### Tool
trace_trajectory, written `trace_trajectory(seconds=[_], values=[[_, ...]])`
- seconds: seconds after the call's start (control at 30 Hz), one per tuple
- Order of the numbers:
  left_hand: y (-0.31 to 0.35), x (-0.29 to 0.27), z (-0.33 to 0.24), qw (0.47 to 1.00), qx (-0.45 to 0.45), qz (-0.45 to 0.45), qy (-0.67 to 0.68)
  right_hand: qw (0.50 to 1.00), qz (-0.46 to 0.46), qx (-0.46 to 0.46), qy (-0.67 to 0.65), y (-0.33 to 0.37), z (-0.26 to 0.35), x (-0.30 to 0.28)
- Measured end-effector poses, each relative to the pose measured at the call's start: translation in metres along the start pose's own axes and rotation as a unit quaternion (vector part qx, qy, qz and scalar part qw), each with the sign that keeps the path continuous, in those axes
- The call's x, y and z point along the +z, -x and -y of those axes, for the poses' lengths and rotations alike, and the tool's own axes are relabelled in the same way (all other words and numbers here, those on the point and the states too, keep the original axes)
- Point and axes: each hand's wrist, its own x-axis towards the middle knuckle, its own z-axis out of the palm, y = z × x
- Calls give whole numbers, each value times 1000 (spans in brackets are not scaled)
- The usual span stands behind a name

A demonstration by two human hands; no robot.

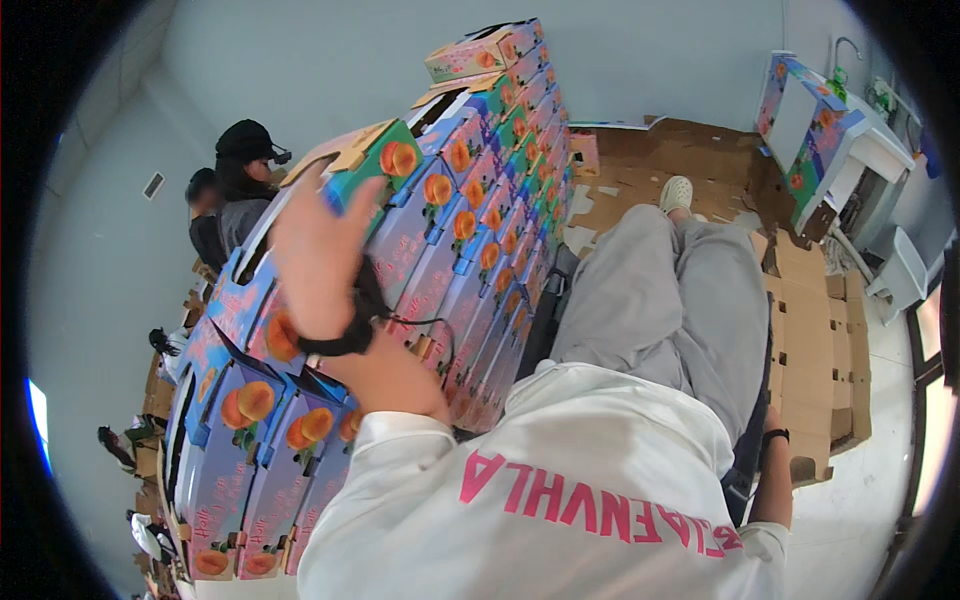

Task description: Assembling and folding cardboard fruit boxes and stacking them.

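Observation:
My left hand (315,250) is raised in front of a tall stack of fruit cartons (405,245), its thumb apart from the fingers. It is somewhat blurred and holds nothing that I can see. A black wristband (340,340) circles that wrist, with a small dark device and a cable beside it. The cartons are blue, pink and green, printed with orange peaches. My right hand (772,418) hangs low at my right side, against the dark edge of the seat (742,470). Its fingers are hidden.
Flattened brown cardboard (805,350) covers the floor on the right. A white sink (880,135) with printed carton sheets (800,150) against it stands at the far right. Beyond the stack on the left are people, one in a black cap (248,142).

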Motion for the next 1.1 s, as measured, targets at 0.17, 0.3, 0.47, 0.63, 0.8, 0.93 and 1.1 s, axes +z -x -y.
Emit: trace_trajectory(seconds=[0.17, 0.3, 0.47, 0.63, 0.8, 0.93, 1.1], values=[[-17, -7, 46, 966, -111, 164, -165, 998, -26, -39, -37, -19, -12, 12], [-23, 17, 57, 954, -149, 147, -217, 995, -61, 11, -77, 12, 28, -16], [-52, 26, 76, 949, -116, 235, -175, 976, -120, -106, 149, 68, 80, -59], [-43, 19, 71, 964, -69, 134, -217, 984, -22, -104, 143, 69, 88, -69], [-13, -23, 8, 987, 9, -15, -162, 982, -65, -97, 149, 76, 112, -112], [27, -34, -65, 973, 200, -101, 45, 952, -247, -163, 76, 127, 170, -213], [80, 29, -158, 906, 360, 14, 222, 832, -427, -334, -120, 246, 267, -307]])
